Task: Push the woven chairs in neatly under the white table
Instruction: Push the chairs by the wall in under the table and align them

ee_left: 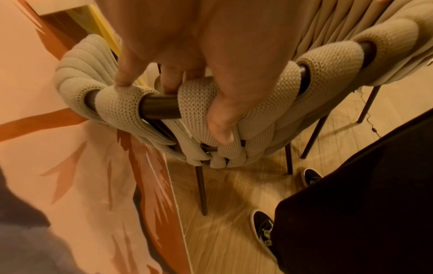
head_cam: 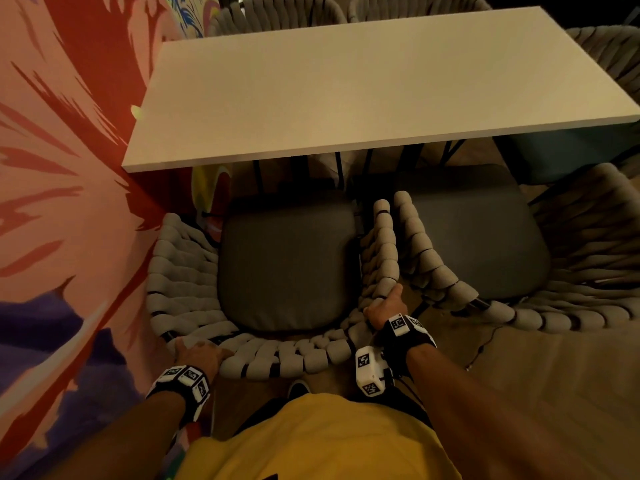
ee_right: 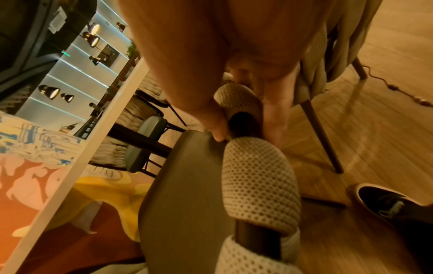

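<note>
A woven chair with beige knitted cord and a dark grey seat cushion stands in front of me, its front part under the near edge of the white table. My left hand grips the back rim at its left corner, fingers curled over the dark frame tube and cord. My right hand grips the rim at the right corner, thumb and fingers round the tube. A second woven chair stands pulled out to the right, touching the first at the armrests.
A painted wall runs close along the left of the chair. More woven chairs stand at the table's far side. A cable lies on the wooden floor to the right. My shoes are just behind the chair's legs.
</note>
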The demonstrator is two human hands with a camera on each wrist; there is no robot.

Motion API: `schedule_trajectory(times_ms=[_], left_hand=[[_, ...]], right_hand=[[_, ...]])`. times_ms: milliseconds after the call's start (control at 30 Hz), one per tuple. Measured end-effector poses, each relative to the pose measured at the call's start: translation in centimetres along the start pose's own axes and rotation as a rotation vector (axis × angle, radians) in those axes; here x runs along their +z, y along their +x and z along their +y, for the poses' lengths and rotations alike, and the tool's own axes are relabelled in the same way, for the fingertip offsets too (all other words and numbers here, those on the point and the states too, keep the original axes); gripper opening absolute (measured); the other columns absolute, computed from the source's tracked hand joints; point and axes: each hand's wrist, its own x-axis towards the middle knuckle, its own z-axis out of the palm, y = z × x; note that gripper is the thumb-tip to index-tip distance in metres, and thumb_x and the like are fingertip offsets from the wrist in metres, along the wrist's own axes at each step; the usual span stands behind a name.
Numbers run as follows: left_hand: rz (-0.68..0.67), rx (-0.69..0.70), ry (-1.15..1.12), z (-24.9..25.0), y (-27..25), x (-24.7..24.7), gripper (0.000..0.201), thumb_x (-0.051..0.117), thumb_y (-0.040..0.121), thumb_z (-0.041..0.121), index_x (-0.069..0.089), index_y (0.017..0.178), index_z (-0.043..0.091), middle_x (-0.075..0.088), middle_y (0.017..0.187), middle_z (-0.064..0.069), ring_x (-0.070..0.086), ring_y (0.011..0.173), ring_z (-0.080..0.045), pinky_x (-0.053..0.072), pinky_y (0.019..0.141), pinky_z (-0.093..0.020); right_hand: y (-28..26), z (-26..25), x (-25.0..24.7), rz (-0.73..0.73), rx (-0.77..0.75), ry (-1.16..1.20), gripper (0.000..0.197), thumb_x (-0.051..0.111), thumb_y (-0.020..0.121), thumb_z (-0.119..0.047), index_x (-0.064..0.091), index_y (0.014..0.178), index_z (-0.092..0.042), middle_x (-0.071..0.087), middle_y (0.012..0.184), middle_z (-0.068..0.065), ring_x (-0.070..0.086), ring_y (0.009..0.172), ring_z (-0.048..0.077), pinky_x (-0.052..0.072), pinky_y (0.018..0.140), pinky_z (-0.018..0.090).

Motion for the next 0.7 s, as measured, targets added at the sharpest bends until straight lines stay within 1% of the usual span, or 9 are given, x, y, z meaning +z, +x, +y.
schedule_trajectory(times_ms=[67, 133, 200, 267, 400, 500, 600, 633, 700], left_hand=[[0.013, 0.002, -0.009, -0.6, 0.3, 0.2, 0.048, 0.036, 0.094, 0.044, 0.03, 0.141, 0.05, 0.033, 0.154, 0.004, 0.031, 0.141, -0.02, 0.013, 0.116, -0.055], [0.009, 0.011, -0.003, -0.6, 0.1, 0.0, 0.049, 0.037, 0.094, 0.045, 0.029, 0.142, 0.049, 0.031, 0.155, 0.003, 0.031, 0.142, -0.021, 0.015, 0.117, -0.053], [0.023, 0.016, 0.005, -0.4, -0.2, -0.3, 0.048, 0.039, 0.094, 0.044, 0.032, 0.141, 0.051, 0.035, 0.153, 0.004, 0.035, 0.14, -0.02, 0.019, 0.116, -0.051], [0.053, 0.016, 0.008, -0.2, -0.5, -0.5, 0.046, 0.04, 0.094, 0.043, 0.035, 0.139, 0.052, 0.038, 0.151, 0.006, 0.037, 0.138, -0.019, 0.021, 0.115, -0.049], [0.056, 0.052, 0.004, -0.2, -0.8, -0.6, 0.05, 0.043, 0.093, 0.04, 0.034, 0.142, 0.047, 0.039, 0.151, 0.003, 0.037, 0.138, -0.02, 0.024, 0.116, -0.045], [0.038, 0.048, -0.008, -0.3, -1.3, -0.3, 0.051, 0.045, 0.092, 0.043, 0.034, 0.142, 0.047, 0.037, 0.153, 0.004, 0.036, 0.139, -0.019, 0.024, 0.116, -0.046], [0.036, 0.069, 0.009, -0.3, -2.0, 0.7, 0.054, 0.054, 0.087, 0.05, 0.039, 0.139, 0.047, 0.041, 0.15, 0.005, 0.039, 0.137, -0.019, 0.029, 0.115, -0.042], [0.034, 0.065, 0.011, -0.4, -2.3, 0.8, 0.053, 0.054, 0.088, 0.049, 0.04, 0.139, 0.046, 0.041, 0.15, 0.005, 0.04, 0.137, -0.019, 0.03, 0.115, -0.041], [0.028, 0.047, 0.017, -0.6, -2.7, 0.8, 0.049, 0.051, 0.092, 0.04, 0.041, 0.139, 0.046, 0.042, 0.15, 0.004, 0.04, 0.137, -0.02, 0.031, 0.114, -0.041]], right_hand=[[-0.3, -0.1, 0.2, 0.0, -0.018, 0.001, 0.089, 0.06, 0.09, -0.023, -0.003, 0.152, -0.026, 0.048, 0.135, 0.021, 0.058, 0.112, 0.04, 0.055, 0.088, 0.046], [-0.3, -0.3, 0.4, 0.004, -0.028, 0.0, 0.089, 0.062, 0.087, -0.023, -0.001, 0.151, -0.028, 0.048, 0.134, 0.021, 0.058, 0.112, 0.041, 0.054, 0.089, 0.05], [-0.2, -0.5, 0.5, 0.015, -0.029, 0.001, 0.09, 0.063, 0.087, -0.022, 0.0, 0.151, -0.027, 0.047, 0.135, 0.021, 0.057, 0.113, 0.041, 0.054, 0.089, 0.052], [-0.2, -0.6, 0.6, 0.022, -0.029, -0.003, 0.092, 0.064, 0.087, -0.021, -0.001, 0.152, -0.026, 0.046, 0.135, 0.022, 0.056, 0.114, 0.042, 0.054, 0.09, 0.051], [-0.3, -0.7, 0.4, 0.011, -0.033, -0.006, 0.092, 0.065, 0.087, -0.02, -0.001, 0.151, -0.025, 0.046, 0.136, 0.021, 0.056, 0.114, 0.042, 0.054, 0.09, 0.051], [-0.6, -0.5, 0.4, -0.025, -0.04, -0.018, 0.095, 0.065, 0.086, -0.021, -0.003, 0.151, -0.027, 0.046, 0.136, 0.02, 0.058, 0.112, 0.04, 0.055, 0.087, 0.048], [-0.9, -0.1, 0.9, -0.037, -0.061, -0.022, 0.093, 0.066, 0.084, -0.021, 0.0, 0.15, -0.03, 0.05, 0.132, 0.019, 0.06, 0.105, 0.038, 0.057, 0.083, 0.046], [-1.0, -0.1, 1.2, -0.046, -0.068, -0.027, 0.094, 0.066, 0.083, -0.022, 0.001, 0.15, -0.03, 0.05, 0.131, 0.019, 0.06, 0.104, 0.038, 0.057, 0.083, 0.047], [-1.0, -0.1, 1.7, -0.062, -0.075, -0.031, 0.094, 0.067, 0.081, -0.023, 0.004, 0.149, -0.031, 0.051, 0.13, 0.019, 0.06, 0.105, 0.039, 0.056, 0.084, 0.048]])
